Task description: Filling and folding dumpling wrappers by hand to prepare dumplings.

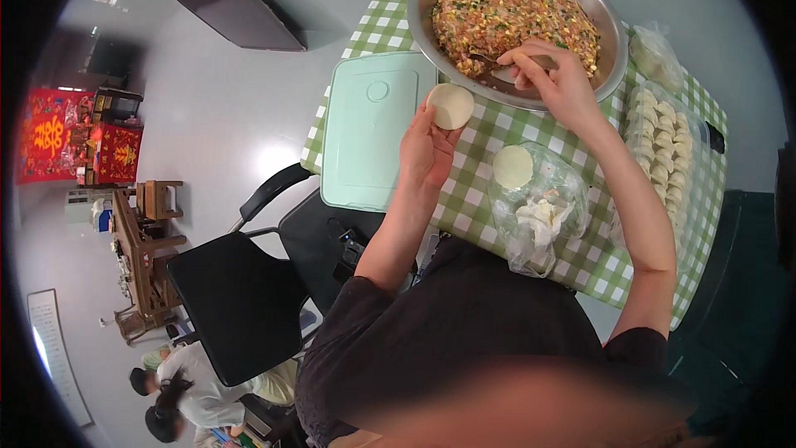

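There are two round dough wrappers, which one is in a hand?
The wrapper lying on the left hand's fingers, beside the metal bowl. The other wrapper lies on the plastic bag on the table, untouched.

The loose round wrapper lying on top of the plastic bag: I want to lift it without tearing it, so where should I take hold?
Pinch the round wrapper at its rim on the near edge, coming from the person's side. It lies flat and thin on the crinkled plastic bag, so only the edge can be lifted; the table beyond is crowded by the metal bowl.
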Demonstrator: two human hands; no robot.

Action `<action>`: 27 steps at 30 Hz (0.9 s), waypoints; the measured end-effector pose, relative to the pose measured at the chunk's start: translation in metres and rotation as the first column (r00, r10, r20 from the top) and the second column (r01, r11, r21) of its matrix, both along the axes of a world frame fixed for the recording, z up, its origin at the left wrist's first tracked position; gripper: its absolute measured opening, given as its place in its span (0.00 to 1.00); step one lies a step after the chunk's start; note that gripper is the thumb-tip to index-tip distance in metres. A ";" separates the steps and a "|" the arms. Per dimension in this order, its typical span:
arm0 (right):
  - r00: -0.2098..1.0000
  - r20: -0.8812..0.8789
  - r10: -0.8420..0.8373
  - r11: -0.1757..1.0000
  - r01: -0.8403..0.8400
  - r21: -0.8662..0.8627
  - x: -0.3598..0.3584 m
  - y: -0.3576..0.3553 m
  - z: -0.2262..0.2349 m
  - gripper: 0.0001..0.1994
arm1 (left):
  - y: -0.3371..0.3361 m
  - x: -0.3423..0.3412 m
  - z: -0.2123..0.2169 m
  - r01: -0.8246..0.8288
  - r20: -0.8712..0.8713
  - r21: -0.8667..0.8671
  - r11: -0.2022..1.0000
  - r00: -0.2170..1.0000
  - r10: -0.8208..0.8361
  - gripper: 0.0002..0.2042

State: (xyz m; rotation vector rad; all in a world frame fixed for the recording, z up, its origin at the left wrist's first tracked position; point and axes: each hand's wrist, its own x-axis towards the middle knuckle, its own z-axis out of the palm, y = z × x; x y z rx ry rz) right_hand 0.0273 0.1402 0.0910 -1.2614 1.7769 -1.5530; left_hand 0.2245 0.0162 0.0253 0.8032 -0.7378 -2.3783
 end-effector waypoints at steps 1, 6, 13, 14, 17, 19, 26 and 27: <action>0.997 0.079 0.001 1.000 0.000 -0.016 -0.002 0.001 -0.001 0.14 | -0.001 -0.001 0.000 -0.011 -0.004 -0.005 1.000 1.000 0.011 0.21; 0.973 0.223 -0.064 0.997 0.070 -0.020 -0.006 0.003 0.001 0.16 | -0.001 -0.009 0.006 -0.048 -0.028 0.052 0.997 0.998 0.050 0.21; 0.987 0.140 -0.077 0.983 0.099 -0.156 0.029 0.009 0.003 0.12 | 0.000 -0.016 0.011 -0.076 -0.140 -0.019 0.997 0.987 0.073 0.20; 0.988 0.138 -0.068 0.984 0.089 -0.154 0.038 0.010 0.004 0.12 | 0.002 -0.015 0.013 -0.086 -0.142 -0.016 0.996 0.986 0.082 0.20; 0.964 -0.240 -0.111 0.978 0.063 -0.200 0.061 0.018 0.007 0.09 | 0.009 -0.017 0.021 -0.094 -0.183 -0.016 0.995 0.979 0.089 0.21; 0.743 -0.645 -0.179 0.969 0.018 -0.248 0.075 0.022 0.003 0.14 | 0.014 -0.017 0.024 -0.117 -0.215 -0.043 0.992 0.971 0.105 0.21; 0.482 -0.868 -0.118 0.983 -0.070 -0.172 0.096 0.033 0.003 0.20 | 0.016 -0.008 0.021 -0.125 -0.179 0.008 0.992 0.976 0.125 0.21; 0.478 -0.872 -0.110 0.983 -0.077 -0.167 0.096 0.034 0.006 0.20 | 0.016 -0.005 0.020 -0.118 -0.197 0.021 0.993 0.973 0.120 0.21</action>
